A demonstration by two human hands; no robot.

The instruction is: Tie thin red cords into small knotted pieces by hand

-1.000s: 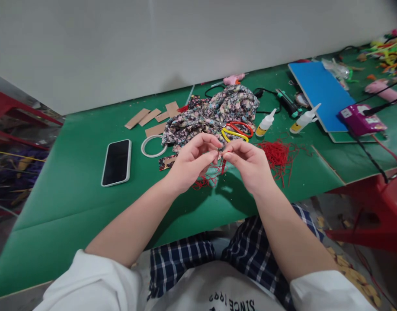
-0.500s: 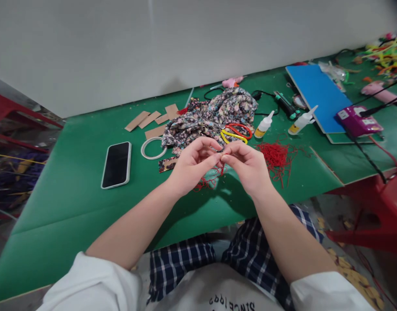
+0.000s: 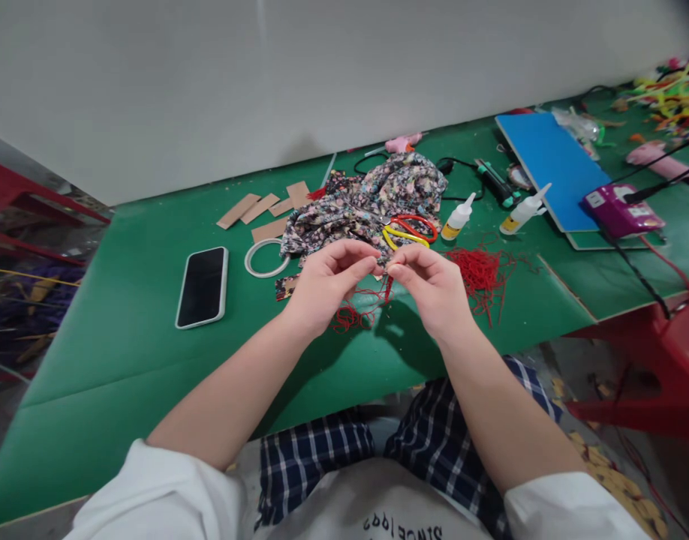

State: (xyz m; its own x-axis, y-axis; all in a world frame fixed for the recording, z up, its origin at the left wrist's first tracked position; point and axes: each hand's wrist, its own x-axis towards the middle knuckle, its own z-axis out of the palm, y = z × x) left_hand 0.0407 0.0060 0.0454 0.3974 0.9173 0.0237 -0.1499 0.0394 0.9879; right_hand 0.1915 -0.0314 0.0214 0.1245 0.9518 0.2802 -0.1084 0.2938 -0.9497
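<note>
My left hand (image 3: 336, 279) and my right hand (image 3: 428, 283) meet above the table, fingertips pinched close together. Red thread (image 3: 388, 288) hangs from the right fingertips. Between the left thumb and forefinger the thread is too fine to see clearly, but strands run below that hand to a loose red tangle (image 3: 353, 318). Just beyond the fingers lie scissors (image 3: 410, 229) with one red and one yellow handle, resting against crumpled floral fabric (image 3: 378, 196). To the right of my right hand spreads a heap of red thread (image 3: 478, 274).
A phone (image 3: 203, 287) and a roll of tape (image 3: 266, 258) lie left. Cardboard pieces (image 3: 260, 208) are behind. Two glue bottles (image 3: 458, 216) stand right, near a blue board (image 3: 558, 169) and a purple device (image 3: 623, 210) with cables. A wall (image 3: 209, 90) bounds the table's back.
My left hand has drawn slightly left, opening a small gap between the fingertips. More of the red thread below them now shows.
</note>
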